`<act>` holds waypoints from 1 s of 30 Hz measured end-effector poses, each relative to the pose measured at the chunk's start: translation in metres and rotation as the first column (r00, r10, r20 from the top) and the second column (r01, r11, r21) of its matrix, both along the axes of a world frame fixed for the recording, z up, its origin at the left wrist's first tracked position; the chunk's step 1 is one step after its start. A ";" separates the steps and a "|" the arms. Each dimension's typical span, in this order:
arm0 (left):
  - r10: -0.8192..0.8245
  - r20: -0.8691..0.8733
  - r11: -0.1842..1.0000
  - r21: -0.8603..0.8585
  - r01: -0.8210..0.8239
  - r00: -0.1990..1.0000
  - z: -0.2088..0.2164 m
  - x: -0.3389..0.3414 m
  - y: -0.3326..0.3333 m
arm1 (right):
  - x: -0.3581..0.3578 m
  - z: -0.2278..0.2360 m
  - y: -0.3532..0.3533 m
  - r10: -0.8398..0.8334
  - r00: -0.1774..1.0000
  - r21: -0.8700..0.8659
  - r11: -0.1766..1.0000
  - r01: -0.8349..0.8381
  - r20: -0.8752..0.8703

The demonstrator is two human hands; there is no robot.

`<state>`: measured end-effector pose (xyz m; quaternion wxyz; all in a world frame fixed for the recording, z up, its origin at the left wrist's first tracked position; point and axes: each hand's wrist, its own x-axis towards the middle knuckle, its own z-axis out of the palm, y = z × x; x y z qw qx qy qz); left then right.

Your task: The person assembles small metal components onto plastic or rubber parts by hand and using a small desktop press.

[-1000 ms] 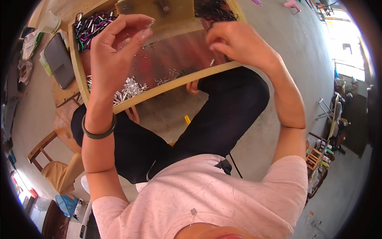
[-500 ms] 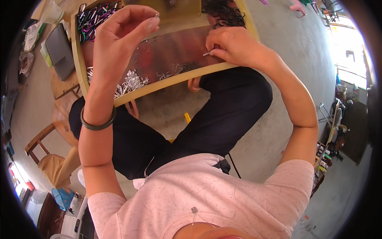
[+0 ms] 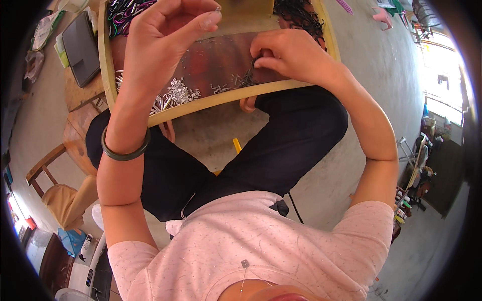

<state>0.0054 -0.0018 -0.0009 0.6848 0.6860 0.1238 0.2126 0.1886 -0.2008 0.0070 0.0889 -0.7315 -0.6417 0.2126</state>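
My left hand (image 3: pixel 175 30) is raised over the left part of a wooden-rimmed tray (image 3: pixel 221 98). Thumb and fingers pinch a tiny metal piece (image 3: pixel 218 9), too small to name. My right hand (image 3: pixel 291 52) is over the tray's near right side, its fingers curled and the thumb pressed in. Whatever the right fingertips hold is hidden. Just left of them lies a small heap of thin dark pins (image 3: pixel 246 79). A pile of short silver pins (image 3: pixel 178 93) lies along the near edge, right of my left forearm.
Coloured carabiners (image 3: pixel 118 17) fill the tray's far left corner, and black curved pieces (image 3: pixel 301 20) its far right. A dark flat case (image 3: pixel 81 50) rests on a wooden stool left of the tray. Nearer stands a wooden chair (image 3: pixel 45 165) with tan cloth.
The view has shifted slightly. My right hand has moved left toward the dark pins, and the small pin that stuck out of its fingers no longer shows. My left hand keeps its pinch.
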 end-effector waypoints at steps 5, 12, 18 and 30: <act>0.000 0.023 1.000 -0.020 0.000 1.000 -0.001 -0.001 0.000 | 0.006 -0.005 -0.005 -0.050 0.999 0.154 0.987 0.046 0.022; 0.009 0.018 0.999 -0.040 -0.008 1.000 -0.003 0.001 0.001 | -0.016 -0.004 -0.014 0.002 0.959 0.296 0.951 -0.090 0.284; 0.002 0.025 0.998 -0.059 0.000 1.000 -0.007 0.004 0.001 | -0.015 -0.015 -0.004 0.078 0.884 0.325 0.912 -0.250 0.462; -0.071 0.035 0.994 -0.083 0.073 0.997 -0.008 0.008 -0.005 | -0.013 0.033 0.014 -0.080 0.892 0.392 0.878 0.274 -0.445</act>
